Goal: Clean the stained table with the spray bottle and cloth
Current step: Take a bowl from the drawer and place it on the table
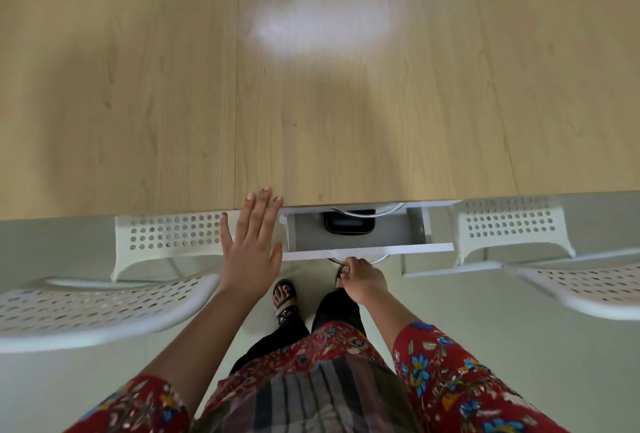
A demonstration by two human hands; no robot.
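While left hand (251, 245) lies spread, right hand (363, 282) grips the open drawer's (398, 233) handle (336, 261), dark object (349, 224) inside.

An open drawer (360, 235) under the table (346, 103) edge, between two chairs (166, 238).

Gripping the handle (335, 261) of the pulled-out drawer (398, 250) with the right hand (363, 280); resting the flat left hand (251, 249) on the desk (346, 103) edge, just left of the drawer; dark object (349, 224) inside it.
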